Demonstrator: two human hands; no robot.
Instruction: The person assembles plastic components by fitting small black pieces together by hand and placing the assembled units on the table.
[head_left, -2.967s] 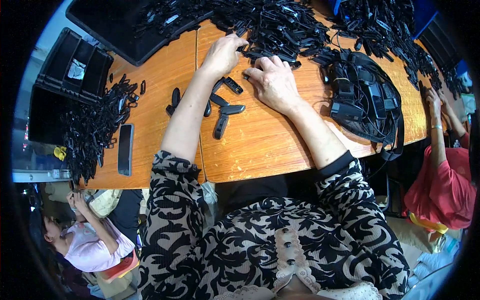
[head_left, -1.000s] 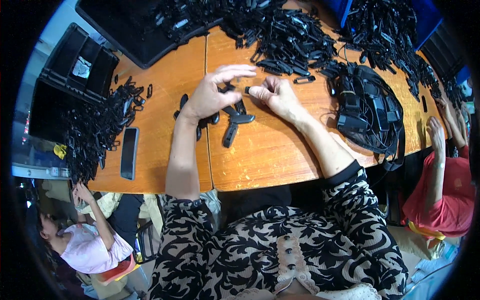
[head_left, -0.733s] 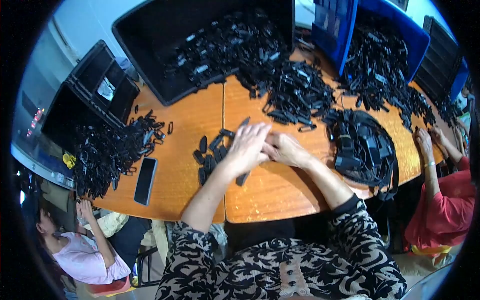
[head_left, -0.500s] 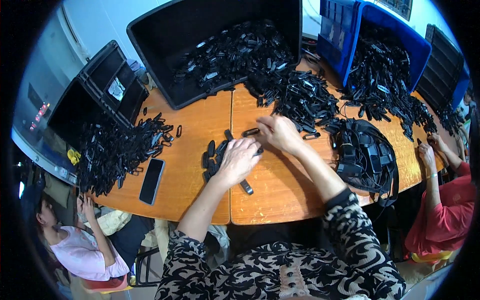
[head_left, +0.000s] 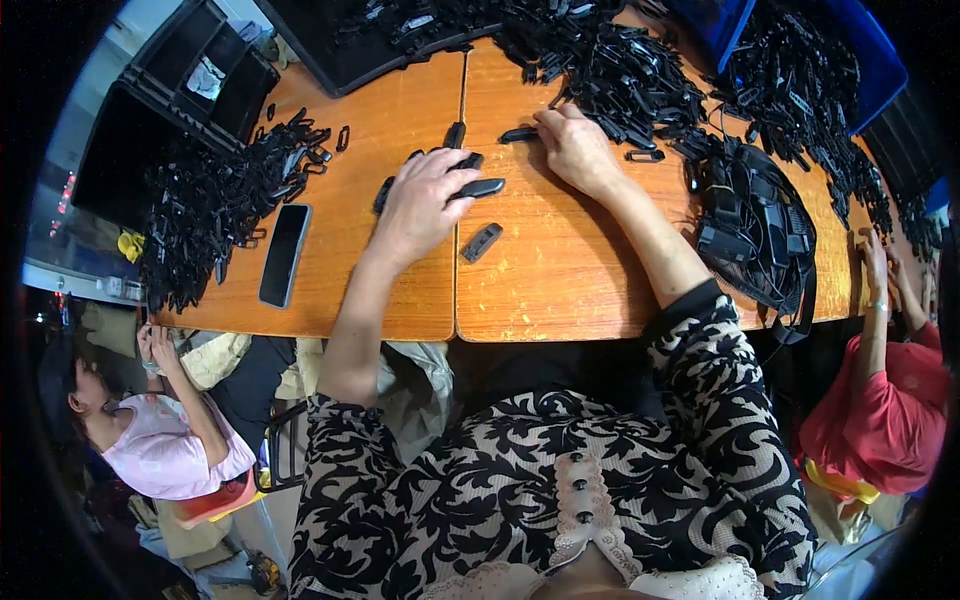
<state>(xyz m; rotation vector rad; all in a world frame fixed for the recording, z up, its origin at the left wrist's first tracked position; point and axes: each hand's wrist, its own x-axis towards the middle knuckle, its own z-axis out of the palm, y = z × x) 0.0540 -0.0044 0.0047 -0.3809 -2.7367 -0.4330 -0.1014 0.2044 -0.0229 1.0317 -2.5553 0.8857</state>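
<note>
My left hand [head_left: 425, 200] is over a small group of black plastic parts at the middle of the table. Its thumb and forefinger close around a black oblong piece [head_left: 480, 188], and its palm partly hides the others. One black part [head_left: 455, 134] sticks out beyond the knuckles. To the right, the fingertips of my right hand [head_left: 578, 152] pinch the end of another dark oblong part [head_left: 517, 134], beside the big heap. A single grey-black part [head_left: 482, 243] lies nearer me, just right of the table seam.
A heap of black parts [head_left: 630, 85] spills from a black bin [head_left: 345, 75]; another heap [head_left: 240, 180] lies left. A phone [head_left: 284, 255] rests near the left edge. Straps and cables [head_left: 755, 225] lie right, by a blue bin [head_left: 865, 60]. Co-workers sit at both sides.
The view has tipped down, so the table sits higher. My right hand has come to a dark part by the heap. The oblong piece now shows between my left thumb and forefinger.
</note>
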